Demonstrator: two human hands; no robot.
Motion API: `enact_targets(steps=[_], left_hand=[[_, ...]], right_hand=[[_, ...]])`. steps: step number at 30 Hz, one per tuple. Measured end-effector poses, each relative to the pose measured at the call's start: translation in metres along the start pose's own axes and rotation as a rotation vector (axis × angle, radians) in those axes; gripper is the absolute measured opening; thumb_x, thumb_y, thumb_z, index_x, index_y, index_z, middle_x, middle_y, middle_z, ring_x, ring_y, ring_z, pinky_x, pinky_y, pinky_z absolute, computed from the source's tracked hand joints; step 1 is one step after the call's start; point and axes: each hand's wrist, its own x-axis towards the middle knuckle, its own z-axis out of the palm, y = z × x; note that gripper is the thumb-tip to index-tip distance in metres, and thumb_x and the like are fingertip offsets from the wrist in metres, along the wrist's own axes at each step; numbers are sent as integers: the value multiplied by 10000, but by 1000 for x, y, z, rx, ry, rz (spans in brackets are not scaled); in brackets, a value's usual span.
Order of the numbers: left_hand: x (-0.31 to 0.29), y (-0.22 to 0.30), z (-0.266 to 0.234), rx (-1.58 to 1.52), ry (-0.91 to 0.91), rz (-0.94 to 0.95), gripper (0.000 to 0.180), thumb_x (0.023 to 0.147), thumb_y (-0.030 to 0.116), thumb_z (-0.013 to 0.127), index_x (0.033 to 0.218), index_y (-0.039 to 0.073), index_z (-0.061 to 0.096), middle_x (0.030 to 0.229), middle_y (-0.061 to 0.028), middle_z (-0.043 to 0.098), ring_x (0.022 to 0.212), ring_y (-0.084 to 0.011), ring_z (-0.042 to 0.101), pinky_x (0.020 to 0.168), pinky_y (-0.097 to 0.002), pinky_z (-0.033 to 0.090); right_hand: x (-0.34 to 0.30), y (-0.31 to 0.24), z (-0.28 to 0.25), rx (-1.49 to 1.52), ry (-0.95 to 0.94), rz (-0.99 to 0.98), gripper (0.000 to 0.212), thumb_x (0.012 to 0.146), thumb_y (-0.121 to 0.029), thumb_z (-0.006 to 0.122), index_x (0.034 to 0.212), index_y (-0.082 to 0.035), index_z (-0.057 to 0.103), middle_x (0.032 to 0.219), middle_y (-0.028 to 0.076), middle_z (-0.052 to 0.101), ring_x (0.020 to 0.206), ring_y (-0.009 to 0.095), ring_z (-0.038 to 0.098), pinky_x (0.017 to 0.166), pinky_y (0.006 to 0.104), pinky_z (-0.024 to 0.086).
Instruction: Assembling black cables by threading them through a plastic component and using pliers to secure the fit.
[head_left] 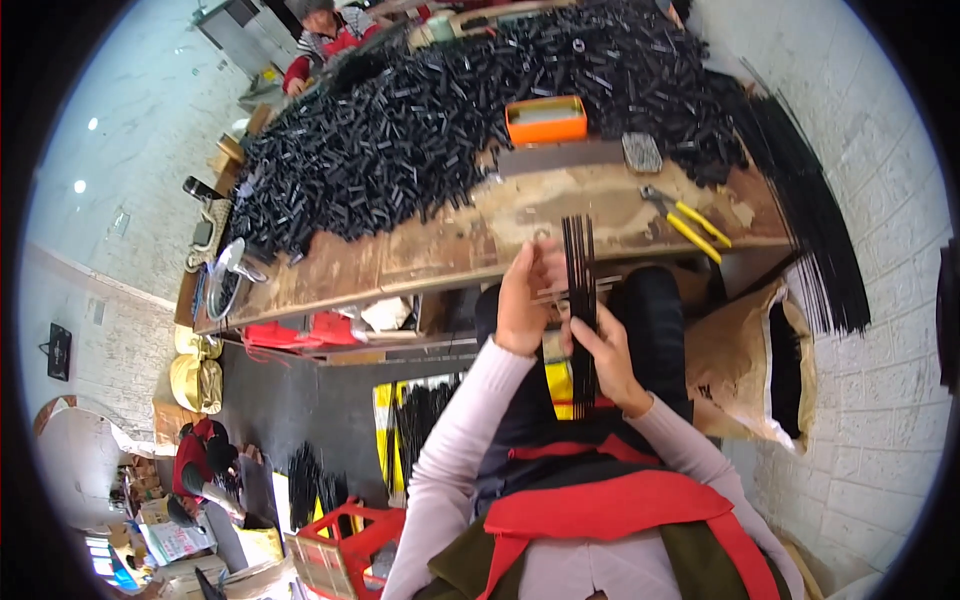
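A bundle of thin black rods [580, 265] stands lengthwise in front of my lap, just off the table's near edge. My right hand [608, 358] is closed around its lower half, with the thumb across the front. Beside the upper half is my left hand [527, 297], its fingers curled toward the rods. Thin pale strips show between the left fingers and the bundle, but what they are is too small to tell. Yellow-handled pliers [688, 222] lie on the table to the right, jaws pointing away from me.
A large heap of short black tubular pieces [400, 130] covers the wooden table [420, 250]. On it are an orange tray [546, 120] and a grey block [641, 153]. Long black rods [815, 215] overhang the right end. Below are a paper sack [735, 355] and red stool [345, 545]. Other people work beyond.
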Motion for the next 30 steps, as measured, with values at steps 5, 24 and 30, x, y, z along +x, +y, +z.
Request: enact_targets(steps=[5,24,30], left_hand=[[0,-4,9,-81,79,93,367,1035,388,433,1130,68,583,859,-35,646,767,-162,614,677,-327,507],[240,165,-11,2305,-164,998,284,714,115,757,991,177,742,910,-31,550,925,-229,534,757,-351,516],[261,176,-13,2559,-571,1116,306,706,169,718,1010,155,688,940,-31,532,976,-202,520,830,-321,470]], right_hand=[[1,-2,1,-11,-14,18,155,981,-120,557,1079,0,561,842,37,586,740,99,554,699,243,459],[44,22,-20,61,16,210,155,979,-110,553,1069,15,574,817,49,589,706,115,554,673,247,453],[51,24,-26,115,10,236,169,977,-115,558,1087,13,575,822,47,587,718,110,543,687,247,446]])
